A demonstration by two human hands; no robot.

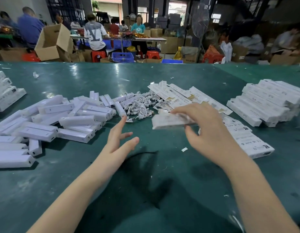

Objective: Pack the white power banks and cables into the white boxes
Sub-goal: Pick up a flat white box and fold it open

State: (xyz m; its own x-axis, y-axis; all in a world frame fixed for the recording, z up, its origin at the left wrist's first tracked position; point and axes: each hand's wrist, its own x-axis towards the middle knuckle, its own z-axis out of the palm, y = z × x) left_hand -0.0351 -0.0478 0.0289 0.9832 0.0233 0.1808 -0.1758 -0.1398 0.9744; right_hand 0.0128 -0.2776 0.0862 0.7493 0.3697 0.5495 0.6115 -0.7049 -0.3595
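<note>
the flat white box [172,121] in play looks like thin folded card: light, a little springy, easy to crease, so it is best taken by its long edges rather than squeezed across the face. it is blurred, so whether it is opened out or flat i cannot tell. the right hand [208,132] holds it just above the bench [145,174], fingers curled over the top edge and thumb under the near edge, a loose pinch. the left hand [119,140] is spread, fingers straight and apart, holding nothing, its fingertips reaching toward the power banks [75,120] heaped on the left. those look rigid, smooth and probably slippery, heavier than the card; a grip across the narrow sides near the middle should suit. the cables [140,105] lie in a tangled pile between the power banks and the unfolded boxes [179,95]; they are soft and likely to snag one another, so one should be lifted by its plug end. finished boxes [267,101] are stacked at the right.
</note>
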